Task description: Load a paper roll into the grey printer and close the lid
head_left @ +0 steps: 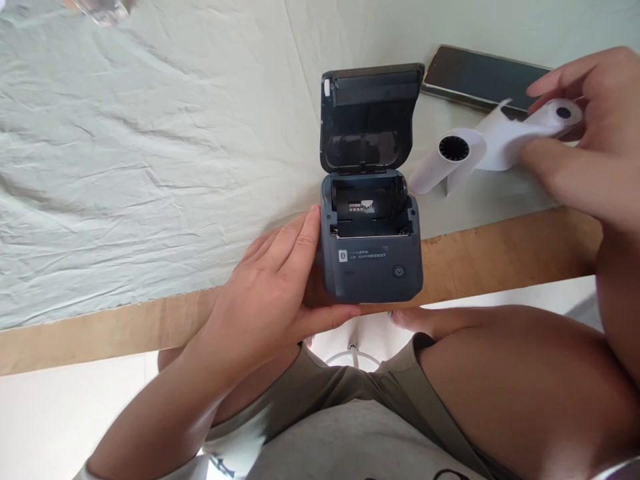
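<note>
A small dark grey printer (pixel 371 257) stands at the table's near edge with its lid (pixel 370 117) flipped up and its paper bay showing no roll. My left hand (pixel 273 280) grips the printer's left side, fingers along the side and thumb under its front. To the right, a white paper roll (pixel 453 157) lies on the cloth. My right hand (pixel 593 143) pinches a second white paper roll (pixel 553 119) above the table, with a loose strip of paper trailing from it toward the first roll.
A pale green wrinkled cloth (pixel 150 167) covers the wooden table (pixel 500 257). A black phone (pixel 483 77) lies face up at the back right. Something clear sits at the top left edge (pixel 103 10). My knees are below the table edge.
</note>
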